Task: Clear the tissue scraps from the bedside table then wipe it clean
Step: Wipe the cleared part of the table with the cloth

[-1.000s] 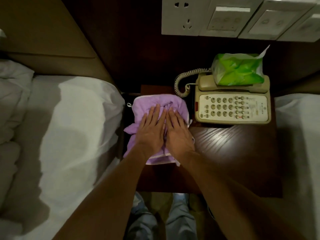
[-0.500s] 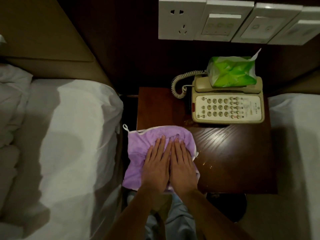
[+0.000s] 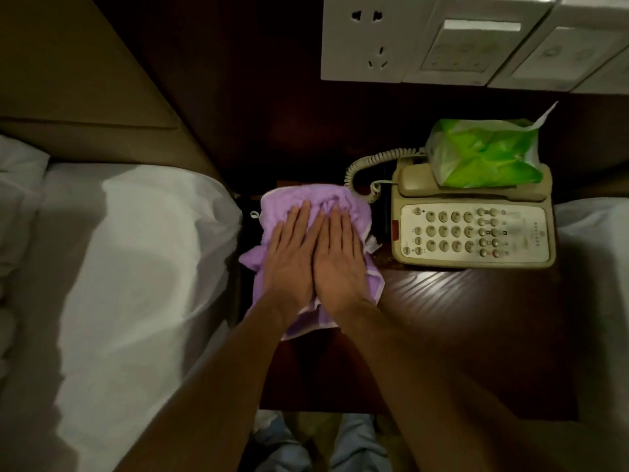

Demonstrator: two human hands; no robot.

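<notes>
A purple cloth (image 3: pixel 354 204) lies bunched on the far left part of the dark wooden bedside table (image 3: pixel 459 318). My left hand (image 3: pixel 292 264) and my right hand (image 3: pixel 340 264) press flat on it side by side, fingers straight and pointing away from me. The hands cover most of the cloth, and its left edge hangs over the table's side. No tissue scraps show on the bare wood.
A beige corded phone (image 3: pixel 473 233) sits at the table's far right with a green tissue pack (image 3: pixel 483 155) on its handset. White beds flank the table, one left (image 3: pixel 136 267) and one right (image 3: pixel 595 250). Wall sockets (image 3: pixel 371 39) are above.
Both hands slid the cloth from the far left corner back to the table's near edge, then pushed it away again to the far left beside the phone.
</notes>
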